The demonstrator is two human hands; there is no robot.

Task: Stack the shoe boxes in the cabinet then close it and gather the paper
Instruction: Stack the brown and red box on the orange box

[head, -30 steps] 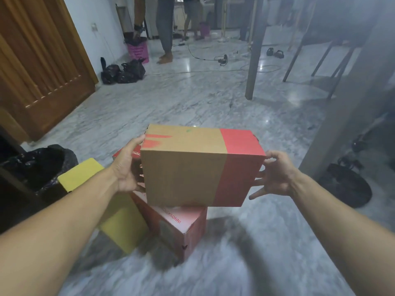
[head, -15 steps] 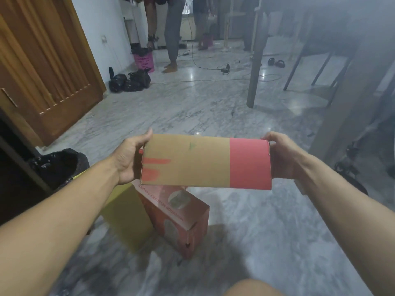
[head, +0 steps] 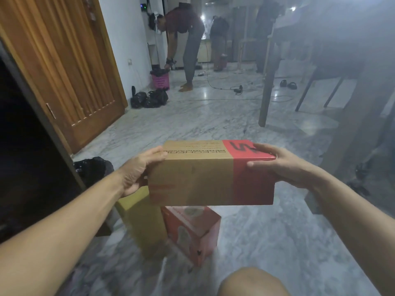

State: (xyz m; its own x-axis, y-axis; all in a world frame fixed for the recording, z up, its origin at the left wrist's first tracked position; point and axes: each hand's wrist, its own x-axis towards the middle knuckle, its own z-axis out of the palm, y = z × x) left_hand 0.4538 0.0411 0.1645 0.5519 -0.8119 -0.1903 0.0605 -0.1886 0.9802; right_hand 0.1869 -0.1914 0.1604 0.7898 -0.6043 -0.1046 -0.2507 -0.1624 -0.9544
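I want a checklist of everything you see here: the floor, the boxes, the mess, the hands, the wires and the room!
Surface: grey marble floor, shiny.
Job's things: brown and red shoe box held up in the air; yellow box and red box on the floor below, side by side.
Clutter: black bag beside the dark opening; more black bags and a pink basket by the wall.
Hands: left hand and right hand grip the box's ends.
Cables: cable lying across the far floor.
Surroundings: wooden door, table legs, two people beyond.

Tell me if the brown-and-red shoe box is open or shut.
Shut: the brown-and-red shoe box has its lid flat on top, with no gap showing.
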